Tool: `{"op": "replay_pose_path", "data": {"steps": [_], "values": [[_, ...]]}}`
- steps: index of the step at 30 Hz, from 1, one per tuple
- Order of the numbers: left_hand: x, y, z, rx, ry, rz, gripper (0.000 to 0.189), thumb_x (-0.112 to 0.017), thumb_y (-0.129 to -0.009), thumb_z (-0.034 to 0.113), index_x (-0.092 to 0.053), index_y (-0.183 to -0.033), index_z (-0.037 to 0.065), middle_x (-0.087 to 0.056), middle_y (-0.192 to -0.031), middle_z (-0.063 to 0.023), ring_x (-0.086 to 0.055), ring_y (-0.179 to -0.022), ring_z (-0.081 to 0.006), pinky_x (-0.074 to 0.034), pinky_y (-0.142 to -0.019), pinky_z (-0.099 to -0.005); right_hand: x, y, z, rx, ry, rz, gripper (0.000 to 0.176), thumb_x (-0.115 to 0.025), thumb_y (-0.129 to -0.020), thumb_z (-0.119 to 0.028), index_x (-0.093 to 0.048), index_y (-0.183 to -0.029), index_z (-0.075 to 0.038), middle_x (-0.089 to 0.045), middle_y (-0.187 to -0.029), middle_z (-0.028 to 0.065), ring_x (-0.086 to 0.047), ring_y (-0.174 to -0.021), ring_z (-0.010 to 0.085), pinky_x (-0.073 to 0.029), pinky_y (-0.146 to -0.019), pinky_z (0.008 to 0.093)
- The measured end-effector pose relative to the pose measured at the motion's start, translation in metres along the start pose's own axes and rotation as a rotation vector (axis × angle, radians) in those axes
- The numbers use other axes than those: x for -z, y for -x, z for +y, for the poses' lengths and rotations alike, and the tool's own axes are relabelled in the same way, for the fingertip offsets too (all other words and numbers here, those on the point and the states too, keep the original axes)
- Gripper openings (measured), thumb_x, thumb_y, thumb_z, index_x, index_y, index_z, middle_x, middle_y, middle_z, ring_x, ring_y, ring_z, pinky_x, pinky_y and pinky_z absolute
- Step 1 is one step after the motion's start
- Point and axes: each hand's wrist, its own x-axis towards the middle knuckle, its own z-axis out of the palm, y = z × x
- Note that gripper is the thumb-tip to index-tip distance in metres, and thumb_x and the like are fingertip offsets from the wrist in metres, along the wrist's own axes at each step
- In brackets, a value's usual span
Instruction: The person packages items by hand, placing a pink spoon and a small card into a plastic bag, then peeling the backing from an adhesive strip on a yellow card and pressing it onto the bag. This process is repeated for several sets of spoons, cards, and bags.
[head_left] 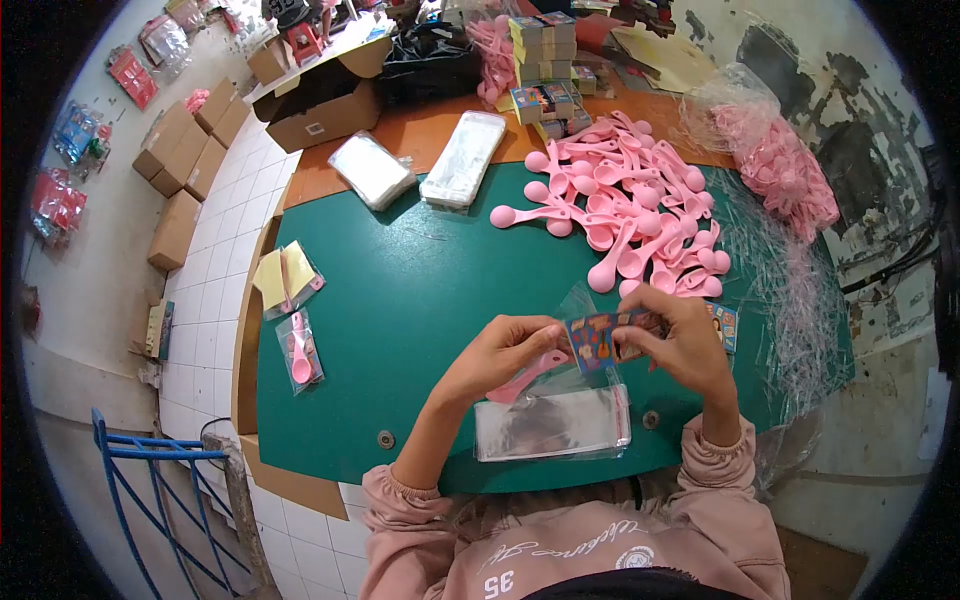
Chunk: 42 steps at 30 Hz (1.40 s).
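Note:
My left hand [503, 354] pinches a clear plastic bag, and a pink spoon [524, 382] hangs slanting below its fingers, overlapping the bag in this view. Between thumb and fingers, my right hand [690, 338] grips a blue printed card [592, 340] with colourful pictures, its left edge at the left fingertips and the bag's mouth. A stack of clear plastic bags [552, 424] lies on the green table just beneath both hands. More printed cards [723, 326] lie partly hidden behind my right wrist. A large heap of pink spoons [630, 200] spreads beyond the hands.
At the left, a packed pink spoon [301, 350] lies near yellow cards in bags [288, 277]. Two bag stacks [462, 160] sit at the back, beside bundled cards [545, 100]. Loose plastic film [785, 290] and a bag of pink spoons [778, 165] line the right side.

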Motion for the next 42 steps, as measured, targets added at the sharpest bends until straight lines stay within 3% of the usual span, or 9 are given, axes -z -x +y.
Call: {"op": "replay_pose_path", "data": {"steps": [4, 6, 9, 13, 17, 25, 28, 36, 42], "values": [[0.001, -0.003, -0.015, -0.019, -0.131, 0.020, 0.034, -0.045, -0.092, 0.024, -0.059, -0.102, -0.005, -0.063, -0.091, -0.0105, -0.058, -0.087, -0.0145, -0.046, -0.078, -0.0266, 0.001, -0.002, -0.002, 0.165, 0.101, -0.040, 0.015, -0.064, -0.075, -0.009, -0.057, -0.086, -0.004, -0.061, -0.065, 0.0031, -0.055, -0.051, 0.0070, -0.041, -0.038, 0.0204], [-0.001, -0.004, -0.012, -0.051, 0.042, -0.027, 0.033, -0.044, -0.092, 0.024, -0.059, -0.102, -0.004, -0.063, -0.090, -0.0105, -0.058, -0.087, -0.0141, -0.046, -0.078, -0.0265, 0.010, 0.000, -0.006, -0.084, -0.126, 0.157, 0.013, -0.063, -0.075, -0.009, -0.057, -0.086, -0.004, -0.061, -0.065, 0.0033, -0.055, -0.050, 0.0071, -0.042, -0.038, 0.0199], [0.001, -0.001, -0.007, -0.034, -0.015, -0.001, 0.033, -0.044, -0.092, 0.023, -0.059, -0.102, -0.004, -0.063, -0.091, -0.0109, -0.058, -0.088, -0.0143, -0.046, -0.078, -0.0265, 0.023, -0.004, 0.004, -0.085, -0.131, 0.425, 0.014, -0.062, -0.076, -0.009, -0.058, -0.088, -0.004, -0.061, -0.066, 0.0035, -0.055, -0.052, 0.0064, -0.042, -0.037, 0.0194], [0.002, -0.003, -0.011, -0.014, 0.016, 0.002, 0.032, -0.044, -0.092, 0.023, -0.059, -0.101, -0.004, -0.063, -0.089, -0.0090, -0.058, -0.084, -0.0124, -0.046, -0.074, -0.0246, 0.005, -0.005, 0.010, -0.046, -0.312, 0.171, 0.012, -0.062, -0.077, -0.008, -0.059, -0.087, -0.003, -0.059, -0.063, 0.0023, -0.052, -0.049, 0.0045, -0.040, -0.035, 0.0190], [0.003, -0.002, -0.015, -0.019, -0.078, 0.041, 0.033, -0.044, -0.092, 0.023, -0.059, -0.100, -0.005, -0.062, -0.087, -0.0056, -0.055, -0.077, -0.0089, -0.045, -0.067, -0.0218, -0.002, -0.006, 0.007, 0.002, -0.078, 0.036, 0.012, -0.063, -0.076, -0.008, -0.058, -0.085, -0.002, -0.058, -0.060, 0.0025, -0.050, -0.046, 0.0048, -0.040, -0.036, 0.0203], [-0.001, -0.002, -0.012, -0.013, 0.066, 0.015, 0.033, -0.044, -0.092, 0.025, -0.060, -0.099, -0.003, -0.062, -0.083, -0.0022, -0.049, -0.070, -0.0046, -0.040, -0.060, -0.0184, 0.000, -0.006, -0.003, 0.045, -0.058, 0.158, 0.013, -0.064, -0.076, -0.007, -0.057, -0.086, -0.002, -0.060, -0.063, 0.0037, -0.056, -0.054, 0.0052, -0.040, -0.039, 0.0207], [0.001, 0.000, -0.006, 0.024, -0.018, 0.036, 0.035, -0.045, -0.092, 0.025, -0.060, -0.098, -0.006, -0.063, -0.086, -0.0078, -0.057, -0.080, -0.0093, -0.047, -0.071, -0.0234, -0.001, -0.006, -0.003, 0.076, -0.003, 0.039, 0.015, -0.065, -0.075, -0.006, -0.057, -0.086, -0.001, -0.060, -0.065, 0.0064, -0.057, -0.055, 0.0063, -0.042, -0.044, 0.0218], [0.001, -0.003, -0.023, -0.020, -0.274, -0.076, 0.031, -0.045, -0.092, 0.023, -0.058, -0.097, -0.005, -0.057, -0.076, 0.0014, -0.045, -0.071, -0.0038, -0.042, -0.062, -0.0224, -0.016, -0.012, 0.007, 0.248, 0.168, -0.236, 0.028, -0.063, -0.077, -0.015, -0.051, -0.099, -0.003, -0.060, -0.073, 0.0121, -0.061, -0.068, 0.0231, -0.047, -0.059, 0.0308], [0.005, -0.003, -0.027, -0.182, -0.274, 0.064, 0.033, -0.050, -0.089, 0.023, -0.054, -0.115, 0.004, -0.058, -0.064, -0.0079, -0.047, -0.057, -0.0090, -0.043, -0.057, -0.0270, 0.002, -0.017, 0.009, 0.136, 0.034, -0.256, 0.027, -0.063, -0.077, -0.017, -0.053, -0.097, -0.002, -0.060, -0.079, 0.0115, -0.059, -0.073, 0.0220, -0.046, -0.060, 0.0330]]}}
